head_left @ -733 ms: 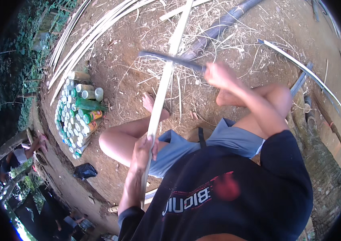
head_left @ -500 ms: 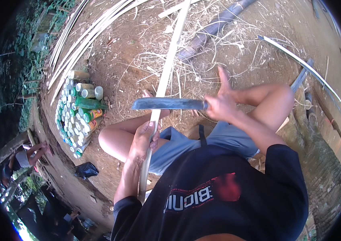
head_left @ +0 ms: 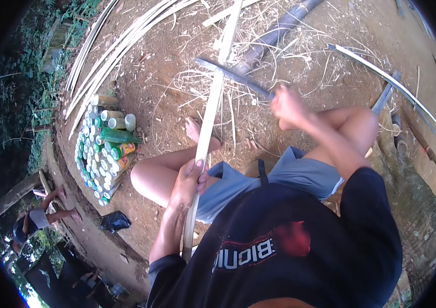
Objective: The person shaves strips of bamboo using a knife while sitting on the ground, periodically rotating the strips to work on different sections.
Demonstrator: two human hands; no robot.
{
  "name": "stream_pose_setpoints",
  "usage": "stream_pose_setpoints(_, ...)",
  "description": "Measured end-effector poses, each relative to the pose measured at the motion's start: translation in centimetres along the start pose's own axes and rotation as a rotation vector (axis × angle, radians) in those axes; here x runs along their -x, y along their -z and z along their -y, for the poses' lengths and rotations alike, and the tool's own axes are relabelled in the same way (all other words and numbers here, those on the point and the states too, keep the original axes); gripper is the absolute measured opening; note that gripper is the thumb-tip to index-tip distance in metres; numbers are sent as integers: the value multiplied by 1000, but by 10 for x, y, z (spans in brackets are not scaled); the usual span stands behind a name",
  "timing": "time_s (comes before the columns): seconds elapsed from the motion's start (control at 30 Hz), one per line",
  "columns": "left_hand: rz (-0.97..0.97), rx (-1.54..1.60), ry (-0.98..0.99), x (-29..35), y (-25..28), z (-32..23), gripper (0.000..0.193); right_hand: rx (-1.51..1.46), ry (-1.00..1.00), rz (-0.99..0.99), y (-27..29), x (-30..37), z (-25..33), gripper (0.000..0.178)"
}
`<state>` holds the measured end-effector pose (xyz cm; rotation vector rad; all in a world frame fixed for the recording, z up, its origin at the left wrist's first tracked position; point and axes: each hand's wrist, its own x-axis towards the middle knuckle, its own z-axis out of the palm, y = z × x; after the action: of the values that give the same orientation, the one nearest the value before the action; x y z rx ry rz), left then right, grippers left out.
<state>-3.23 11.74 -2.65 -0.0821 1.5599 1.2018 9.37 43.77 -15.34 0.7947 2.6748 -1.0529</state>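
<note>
My left hand (head_left: 191, 183) is closed round a long pale bamboo strip (head_left: 208, 120). The strip slants from beside my left arm, over my left shin, to the far ground. In my right hand (head_left: 290, 106) is the handle of a machete (head_left: 243, 78), its dark blade lying across the strip well beyond my left hand. The handle is mostly covered by my fingers. Under the strip and past my bare feet, thin curled shavings (head_left: 192, 82) litter the brown dirt.
A dark bamboo pole (head_left: 274, 36) lies at the far middle. Long pale strips (head_left: 120, 43) curve along the far left. Stacked bottles and cans (head_left: 100, 149) stand left of my knee, near a black plastic bag (head_left: 116, 221). A log (head_left: 408, 205) is at right; another person (head_left: 35, 219) is at far left.
The machete has moved away from my body along the strip, from near my left hand to the far part, and its blade now tilts. My left hand keeps its hold.
</note>
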Motion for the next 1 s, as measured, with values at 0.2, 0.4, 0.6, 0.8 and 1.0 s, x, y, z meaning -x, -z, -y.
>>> stream_pose_setpoints(0.2, -38, -5, 78, 22, -8, 9, 23, 21, -13, -73, 18, -10, -10, 11)
stream_pose_setpoints(0.4, -21, 4, 29, 20, 9, 7, 22, 62, 92, 35, 6, 9, 24, 12)
stream_pose_setpoints(0.6, -14, 16, 65, 44, 0, 16, 23, 265, -117, 8, 43, -46, -17, 9)
stream_pose_setpoints(0.8, -43, -19, 22, 36, 13, 7, 22, -57, -113, 81, 29, -49, -8, 17)
stream_pose_setpoints(1.0, -50, -20, 33, 43, 8, 14, 22, 292, 227, 103, 18, -4, 6, 18)
